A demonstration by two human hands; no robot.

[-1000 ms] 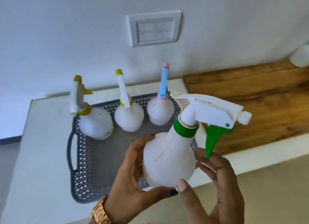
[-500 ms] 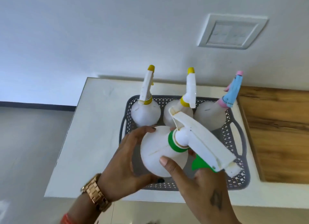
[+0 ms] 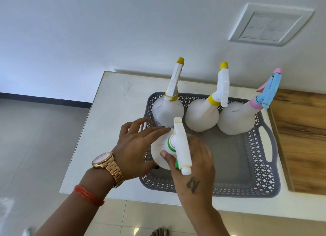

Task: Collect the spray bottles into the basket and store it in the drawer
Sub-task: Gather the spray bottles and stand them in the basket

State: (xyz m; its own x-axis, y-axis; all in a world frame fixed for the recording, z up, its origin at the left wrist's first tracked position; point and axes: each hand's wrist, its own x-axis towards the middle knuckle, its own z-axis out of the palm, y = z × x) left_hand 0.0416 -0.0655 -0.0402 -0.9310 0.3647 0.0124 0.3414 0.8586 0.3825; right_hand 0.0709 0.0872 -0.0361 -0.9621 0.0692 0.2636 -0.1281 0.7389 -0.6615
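A grey perforated basket [image 3: 261, 188] sits on the white counter [image 3: 105, 130]. Three white spray bottles stand in its back row: two with yellow collars [image 3: 167, 112] [image 3: 201, 117] and one with a blue and pink head [image 3: 236, 121]. A fourth white bottle with a green collar [image 3: 158, 147] is at the basket's front left, inside its rim. My left hand [image 3: 135, 145] wraps its body from the left. My right hand [image 3: 192, 163] holds it under the white trigger head; whether its base touches the basket floor is hidden.
A wooden board [image 3: 303, 138] lies on the counter right of the basket. A wall switch plate [image 3: 269, 26] is above. The counter's left edge drops to a tiled floor [image 3: 38, 138]. The basket's right half is bare grey floor.
The green-collared bottle has gone down and to the left into the basket's front left corner, both hands still on it. The view has tilted further down.
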